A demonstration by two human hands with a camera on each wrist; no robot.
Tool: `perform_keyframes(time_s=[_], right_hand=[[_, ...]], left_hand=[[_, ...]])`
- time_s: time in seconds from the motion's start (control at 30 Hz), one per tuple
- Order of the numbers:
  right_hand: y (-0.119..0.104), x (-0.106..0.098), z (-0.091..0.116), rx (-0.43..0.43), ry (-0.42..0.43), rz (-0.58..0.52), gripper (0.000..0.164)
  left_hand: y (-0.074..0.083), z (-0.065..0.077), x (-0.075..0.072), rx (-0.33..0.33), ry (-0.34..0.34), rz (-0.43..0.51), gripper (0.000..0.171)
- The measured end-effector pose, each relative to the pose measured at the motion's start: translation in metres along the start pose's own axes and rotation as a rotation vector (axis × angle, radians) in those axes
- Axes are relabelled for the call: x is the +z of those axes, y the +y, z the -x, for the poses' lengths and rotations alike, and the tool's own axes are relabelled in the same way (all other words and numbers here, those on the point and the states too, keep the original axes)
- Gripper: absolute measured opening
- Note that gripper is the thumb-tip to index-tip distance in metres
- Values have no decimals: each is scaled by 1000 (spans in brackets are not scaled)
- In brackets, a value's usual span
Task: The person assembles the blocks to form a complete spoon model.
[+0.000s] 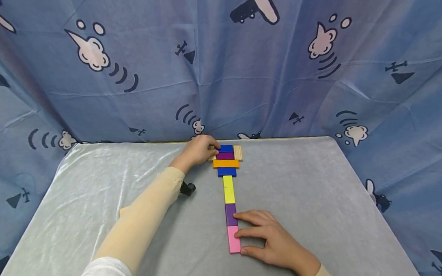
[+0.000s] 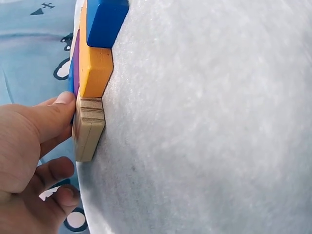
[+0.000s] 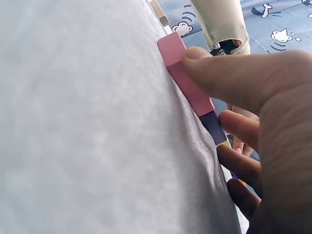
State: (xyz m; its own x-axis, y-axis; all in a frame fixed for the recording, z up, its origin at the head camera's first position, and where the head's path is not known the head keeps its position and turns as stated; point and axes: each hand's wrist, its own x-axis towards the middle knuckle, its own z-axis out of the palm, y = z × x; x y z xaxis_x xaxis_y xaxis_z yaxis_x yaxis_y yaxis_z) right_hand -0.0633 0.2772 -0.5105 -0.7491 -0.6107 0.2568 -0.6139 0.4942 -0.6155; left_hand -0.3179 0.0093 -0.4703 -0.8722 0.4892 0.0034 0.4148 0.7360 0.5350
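Observation:
My left hand (image 1: 198,150) is at the far end of a row of coloured wooden blocks, its thumb and forefinger pinching the left end of the farthest blue block (image 1: 226,148). Just nearer lie a purple block (image 1: 225,156), an orange block (image 1: 225,164) and another blue block (image 1: 227,172). A plain wood block (image 2: 88,129) stands beneath that hand's fingertips. Nearer still, a yellow block (image 1: 228,189), a purple block (image 1: 231,214) and a pink block (image 1: 233,239) run end to end. My right hand (image 1: 272,239) has loosely bent fingers touching the purple and pink blocks' right side, thumb by the pink one's near corner.
A second plain wood piece (image 1: 238,153) sits right of the far blocks. Something light wooden (image 1: 124,211) shows partly behind the left forearm. The blocks lie on a grey cloth-covered table (image 1: 307,189), with a blue patterned curtain (image 1: 223,73) behind its far edge.

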Motion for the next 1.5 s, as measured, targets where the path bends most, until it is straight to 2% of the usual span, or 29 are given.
perform_keyframes(time_s=[0.13,0.33,0.43,0.97,1.33,1.5], right_hand=[[1,1,0,9,-10,-6,35],[1,-1,1,43,-28,0,35],[2,-2,2,47,-30,6,35],[1,-1,0,37,-29,-8,35],[1,0,-1,25,-28,-5,35],[0,-1,-1,47,-32,-9,35]], left_hand=[[-2,2,-1,25,4,-2,18],[-9,8,-7,92,70,33,18],[-14,15,-13,90,94,64,19],[-54,72,-40,51,159,102,22],[-61,104,-54,48,156,86,27],[-64,125,-61,32,143,69,30]])
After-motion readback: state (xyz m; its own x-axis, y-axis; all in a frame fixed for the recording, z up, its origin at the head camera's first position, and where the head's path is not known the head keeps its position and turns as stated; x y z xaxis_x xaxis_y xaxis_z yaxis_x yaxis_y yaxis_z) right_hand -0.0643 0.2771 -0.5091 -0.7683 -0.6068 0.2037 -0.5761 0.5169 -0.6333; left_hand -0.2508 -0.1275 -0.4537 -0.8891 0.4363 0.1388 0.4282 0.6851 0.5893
